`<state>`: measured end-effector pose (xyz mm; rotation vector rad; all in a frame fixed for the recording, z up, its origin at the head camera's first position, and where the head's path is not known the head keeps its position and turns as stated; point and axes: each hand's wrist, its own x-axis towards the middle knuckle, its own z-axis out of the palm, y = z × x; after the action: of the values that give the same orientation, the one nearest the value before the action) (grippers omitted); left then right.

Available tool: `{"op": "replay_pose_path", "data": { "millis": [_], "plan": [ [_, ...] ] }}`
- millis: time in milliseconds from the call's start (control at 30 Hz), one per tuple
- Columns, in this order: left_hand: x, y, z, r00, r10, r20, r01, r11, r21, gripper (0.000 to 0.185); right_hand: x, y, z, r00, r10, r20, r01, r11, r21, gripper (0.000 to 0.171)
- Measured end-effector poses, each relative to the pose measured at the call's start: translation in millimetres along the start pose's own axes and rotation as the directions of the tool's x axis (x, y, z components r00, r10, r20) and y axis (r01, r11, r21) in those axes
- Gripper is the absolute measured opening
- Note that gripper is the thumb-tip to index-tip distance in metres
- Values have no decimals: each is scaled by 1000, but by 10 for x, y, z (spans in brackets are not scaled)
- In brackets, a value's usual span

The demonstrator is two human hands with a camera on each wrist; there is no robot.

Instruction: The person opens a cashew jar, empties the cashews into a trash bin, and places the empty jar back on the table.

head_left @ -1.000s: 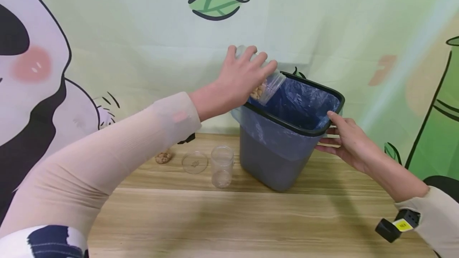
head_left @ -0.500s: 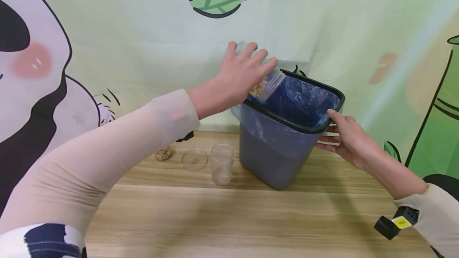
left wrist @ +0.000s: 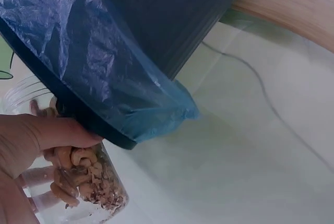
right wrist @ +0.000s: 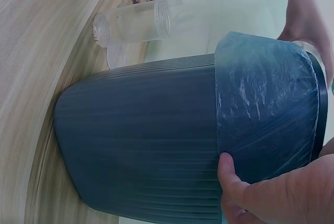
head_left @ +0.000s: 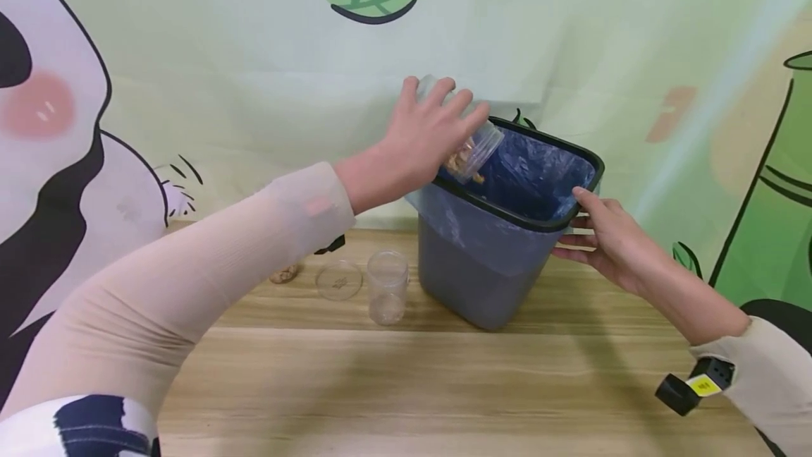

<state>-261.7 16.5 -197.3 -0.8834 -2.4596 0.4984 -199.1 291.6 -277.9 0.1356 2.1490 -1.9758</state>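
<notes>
My left hand grips a clear plastic jar, tipped with its mouth down over the rim of a grey trash can. Cashews lie along the lower side of the jar, along with small brown crumbs, and some nuts show at its mouth in the head view. A blue plastic bag lines the trash can and folds over its black rim. My right hand holds the can's right end, thumb at the rim and fingers against the outside. The can leans toward the right.
Left of the can on the wooden table stand an uncovered clear jar and a clear round lid. Farther left, a container of nuts is partly hidden by my left sleeve. A printed cloth hangs behind.
Nuts have slid toward the mouth of the tilted jar, and some now show at its lip. Both hands keep their hold; the head view has shifted slightly.
</notes>
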Motion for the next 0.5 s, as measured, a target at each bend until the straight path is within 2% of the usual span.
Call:
{"op": "replay_pose_path", "data": {
  "millis": [267, 500],
  "plan": [
    [-5, -5, 16, 1000, 5, -14, -5, 1000, 12, 75, -2, -10, -2, 1000, -1, 5, 1, 1000, 6, 46],
    [7, 16, 6, 999, 21, 26, -22, 999, 35, 78, -8, -17, 6, 1000, -3, 5, 3, 1000, 2, 48]
  ]
}}
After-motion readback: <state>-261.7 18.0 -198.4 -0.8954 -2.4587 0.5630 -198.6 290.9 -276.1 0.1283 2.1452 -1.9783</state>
